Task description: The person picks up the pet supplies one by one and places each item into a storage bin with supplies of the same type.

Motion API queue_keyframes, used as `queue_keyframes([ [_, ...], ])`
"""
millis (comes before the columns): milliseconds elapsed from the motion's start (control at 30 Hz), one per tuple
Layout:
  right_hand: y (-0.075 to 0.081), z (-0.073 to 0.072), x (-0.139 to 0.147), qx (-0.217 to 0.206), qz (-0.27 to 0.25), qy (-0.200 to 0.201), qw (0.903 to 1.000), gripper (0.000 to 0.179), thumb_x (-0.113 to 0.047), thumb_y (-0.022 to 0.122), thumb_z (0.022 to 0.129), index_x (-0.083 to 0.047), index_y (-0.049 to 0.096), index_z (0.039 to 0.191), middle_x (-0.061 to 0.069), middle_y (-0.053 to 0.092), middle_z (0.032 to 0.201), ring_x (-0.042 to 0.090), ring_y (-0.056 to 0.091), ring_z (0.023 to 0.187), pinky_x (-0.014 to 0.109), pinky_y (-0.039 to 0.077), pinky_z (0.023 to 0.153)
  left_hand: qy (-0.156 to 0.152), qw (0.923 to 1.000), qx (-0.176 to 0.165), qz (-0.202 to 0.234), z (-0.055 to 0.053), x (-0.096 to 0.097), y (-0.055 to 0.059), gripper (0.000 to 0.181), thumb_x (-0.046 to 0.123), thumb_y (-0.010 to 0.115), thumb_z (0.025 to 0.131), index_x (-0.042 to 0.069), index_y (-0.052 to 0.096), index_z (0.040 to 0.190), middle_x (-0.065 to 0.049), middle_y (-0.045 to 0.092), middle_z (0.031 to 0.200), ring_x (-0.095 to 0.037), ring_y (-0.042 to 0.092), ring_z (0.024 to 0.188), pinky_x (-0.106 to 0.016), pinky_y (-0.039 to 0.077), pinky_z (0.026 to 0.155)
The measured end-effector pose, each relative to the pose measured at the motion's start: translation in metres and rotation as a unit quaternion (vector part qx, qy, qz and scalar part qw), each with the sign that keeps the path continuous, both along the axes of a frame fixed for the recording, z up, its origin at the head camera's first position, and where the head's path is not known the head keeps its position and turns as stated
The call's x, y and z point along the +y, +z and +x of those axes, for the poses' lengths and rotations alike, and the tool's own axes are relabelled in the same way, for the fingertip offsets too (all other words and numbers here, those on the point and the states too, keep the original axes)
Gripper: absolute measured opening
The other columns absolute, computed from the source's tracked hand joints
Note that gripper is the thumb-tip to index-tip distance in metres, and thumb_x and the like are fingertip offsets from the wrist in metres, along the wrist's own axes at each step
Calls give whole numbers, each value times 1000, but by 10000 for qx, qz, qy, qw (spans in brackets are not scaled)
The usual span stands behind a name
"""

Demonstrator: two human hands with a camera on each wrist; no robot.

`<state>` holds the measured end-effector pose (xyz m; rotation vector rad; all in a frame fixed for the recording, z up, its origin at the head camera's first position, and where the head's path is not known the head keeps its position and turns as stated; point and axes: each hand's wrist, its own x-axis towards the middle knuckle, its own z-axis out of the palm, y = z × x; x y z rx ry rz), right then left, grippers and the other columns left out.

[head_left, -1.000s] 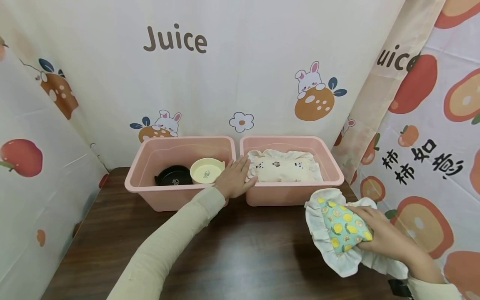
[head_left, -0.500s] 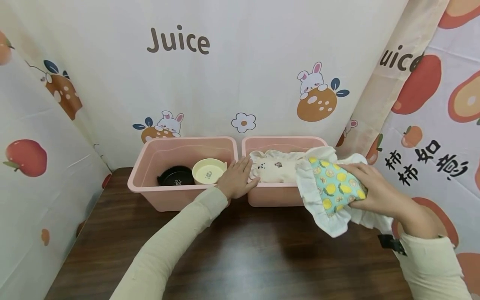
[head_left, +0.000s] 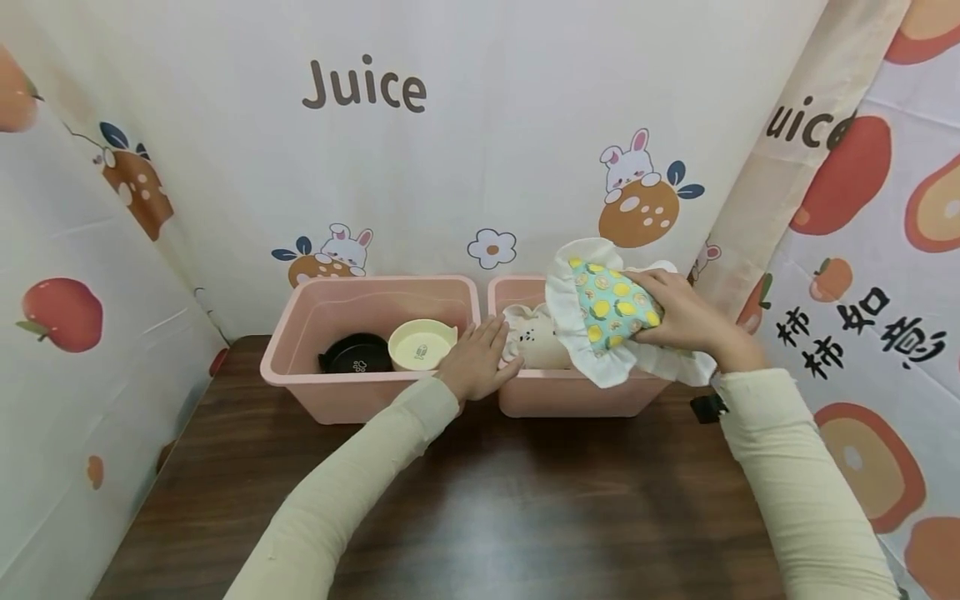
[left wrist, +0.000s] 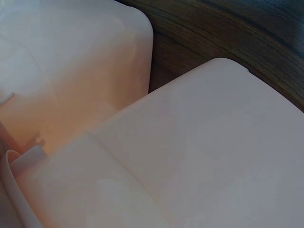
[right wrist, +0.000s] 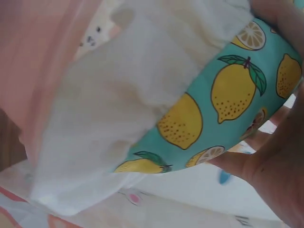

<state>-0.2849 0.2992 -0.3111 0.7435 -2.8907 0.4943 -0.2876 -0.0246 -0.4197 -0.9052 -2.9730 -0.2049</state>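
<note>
My right hand point(head_left: 681, 315) grips a lemon-print cushion point(head_left: 613, 304) by its edge; the cushion is pale green with a wide white ruffle. It is held tilted over the right pink bin point(head_left: 573, 402), and its ruffle overlaps the near rim. Close up in the right wrist view, thumb and fingers bend around the green fabric point(right wrist: 232, 90). Inside that bin lies a cream ruffled cushion point(head_left: 538, 340) with small animal prints, now partly covered. My left hand point(head_left: 472, 360) rests with straight fingers across the neighbouring rims of both bins; the left wrist view shows only bin walls point(left wrist: 204, 142).
A second pink bin point(head_left: 337, 402) stands on the left, holding a black bowl point(head_left: 356, 353) and a cream bowl point(head_left: 422, 344). Both bins sit at the back of a dark wooden table point(head_left: 480, 517), against printed curtains point(head_left: 420, 183).
My right hand has carried the lemon-print cushion up and leftward, from beside the right bin to over it. The left hand stays on the rims.
</note>
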Motion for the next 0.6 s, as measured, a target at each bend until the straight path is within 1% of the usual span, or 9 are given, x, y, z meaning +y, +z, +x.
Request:
queue_keyframes([
  [133,-16,-25,-8,-170,67,-25,9998,89,-23,85,70,-9,39,145,21,46,130,38,39,117,56,31,96,15,10000,6,-23,1,0,1,76,55,29,100,2,18,152,-12,14,160,-26,11,147,-42,11,119],
  [267,-34,-42,-17,-485,200,-140,9985,89,-27,82,73,-9,35,148,22,43,134,42,35,121,59,28,100,18,10000,-6,-37,2,0,3,75,54,31,100,2,18,152,-11,12,160,-26,10,147,-42,10,119],
  [433,-53,-53,-26,-879,290,-274,9953,88,-27,80,75,-11,35,148,22,36,142,46,30,127,62,24,103,-57,10000,-37,12,3,0,4,74,53,28,100,1,17,152,-12,10,160,-27,10,147,-43,9,119],
  [600,-67,-58,-32,-1192,279,-377,9918,88,-25,81,75,-9,34,148,22,31,146,44,29,128,62,25,104,-87,9999,75,23,3,0,2,73,53,26,101,0,21,151,-13,14,160,-28,14,147,-44,13,118],
])
